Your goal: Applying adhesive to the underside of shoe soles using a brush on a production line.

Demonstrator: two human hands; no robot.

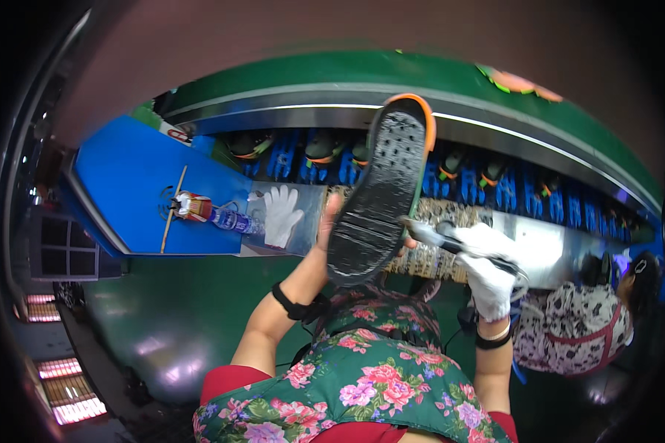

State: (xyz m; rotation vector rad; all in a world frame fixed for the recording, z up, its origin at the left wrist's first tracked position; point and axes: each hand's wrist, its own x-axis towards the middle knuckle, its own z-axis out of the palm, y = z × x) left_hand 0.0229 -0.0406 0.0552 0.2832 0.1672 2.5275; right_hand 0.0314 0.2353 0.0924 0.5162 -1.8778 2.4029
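Note:
A black shoe sole (377,188) with an orange and green edge stands upright in front of me, its inner face toward me and glossy wet. My bare left hand (329,225) grips it from behind; the thumb side shows on the left edge and fingertips peek out on the right. My right hand (488,262), in a white knit glove, is closed round a brush (436,236). The brush's tip meets the sole's right edge. A spare white glove (281,214) lies on the metal bench to the left.
Behind the sole, a row of blue racks (469,177) carries several dark shoe parts under a green-edged conveyor (310,77). A blue table (125,192) with a plastic bottle (229,219) and a thin stick (171,214) is at left. A co-worker (573,325) sits close on the right.

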